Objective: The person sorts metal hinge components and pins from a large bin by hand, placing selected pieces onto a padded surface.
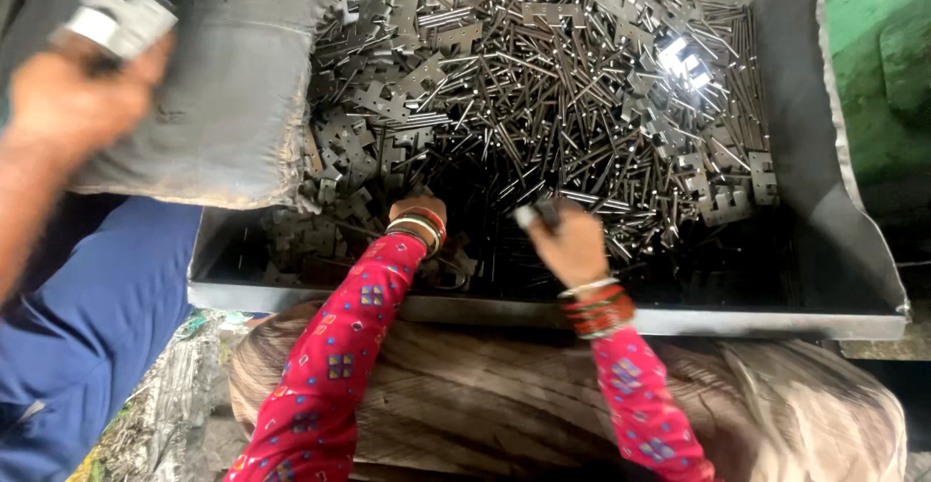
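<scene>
The right hand (pixel 572 241) grips a thin metal piece (pixel 536 214); the left hand (pixel 415 208) is buried, grip unclear. The tray (pixel 824 210), frame centre, remains heaped with pins and brackets (pixel 543 75).

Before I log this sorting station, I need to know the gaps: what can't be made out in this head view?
- Left hand: its fingers are buried in the dark pile of thin metal pins and flat cross-shaped plates, so its grip is hidden.
- Right hand: pinches a small shiny piece, too blurred to identify.
- Another person's hand, top left: motion-blurred; the metal part in it is unclear.
- Grey metal tray: top cut off by the frame edge.
</scene>
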